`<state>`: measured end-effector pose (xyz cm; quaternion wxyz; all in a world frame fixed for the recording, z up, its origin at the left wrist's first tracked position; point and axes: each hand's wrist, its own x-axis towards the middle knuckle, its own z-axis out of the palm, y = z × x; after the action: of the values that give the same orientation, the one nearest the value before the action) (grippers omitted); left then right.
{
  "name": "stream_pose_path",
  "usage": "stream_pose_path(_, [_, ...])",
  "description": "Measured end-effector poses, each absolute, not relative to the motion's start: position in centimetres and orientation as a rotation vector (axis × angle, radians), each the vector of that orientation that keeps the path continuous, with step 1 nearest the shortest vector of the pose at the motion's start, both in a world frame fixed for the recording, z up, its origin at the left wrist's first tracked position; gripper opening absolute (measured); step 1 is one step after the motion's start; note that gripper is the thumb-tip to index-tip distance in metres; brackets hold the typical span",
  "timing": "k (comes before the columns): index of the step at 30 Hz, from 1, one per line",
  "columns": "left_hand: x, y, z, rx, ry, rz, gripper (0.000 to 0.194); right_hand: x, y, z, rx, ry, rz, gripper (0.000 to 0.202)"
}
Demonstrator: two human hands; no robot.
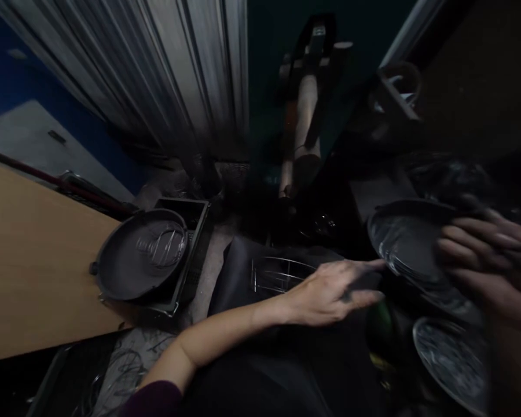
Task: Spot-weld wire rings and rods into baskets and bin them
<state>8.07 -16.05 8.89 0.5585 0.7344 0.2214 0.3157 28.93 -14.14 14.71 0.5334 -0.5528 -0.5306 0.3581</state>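
Note:
My left hand (325, 294) reaches across the dark cloth over my lap, with its index finger and thumb stretched out and apart. Nothing shows between them. Its index fingertip is close to the rim of a dark round pan (417, 243) that holds many thin, shiny wire-like pieces. Beneath my left wrist, a small curved wire frame (269, 274) lies on the dark cloth (238, 272), partly hidden by the hand. My right hand (490, 255), blurred, is raised over the right side of the pan with its fingers curled. Whatever it may hold cannot be made out.
On a dark crate (195, 249) at left sits another round pan (121, 260) with wire frames (167, 246) inside. A round dish (451, 359) of shiny pieces stands lower right. Ahead is a wooden post-like device (307, 116). Loose wires (128, 368) lie on the floor.

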Motion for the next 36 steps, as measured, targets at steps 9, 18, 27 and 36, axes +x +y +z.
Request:
stream_pose_path(9, [6.4, -18.9, 4.7, 1.359, 0.808, 0.76, 0.043, 20.6, -13.1, 14.1, -1.17, -1.084, 1.108, 0.024])
stream_pose_path(18, [-2.3, -15.7, 2.9, 1.865, 1.006, 0.741, 0.076, 18.2, -14.7, 5.1, -1.43, -1.116, 1.141, 0.038])
stream_pose_path(27, [0.7, -13.6, -4.0, 1.805, 1.073, 1.205, 0.083, 17.6, -8.3, 4.4, -1.389, -0.983, 1.373, 0.041])
stream_pose_path(36, [0.6, -7.6, -1.2, 1.941, 0.948, 1.259, 0.087, 17.6, -3.3, 6.4, -1.303, -1.011, 1.261, 0.041])
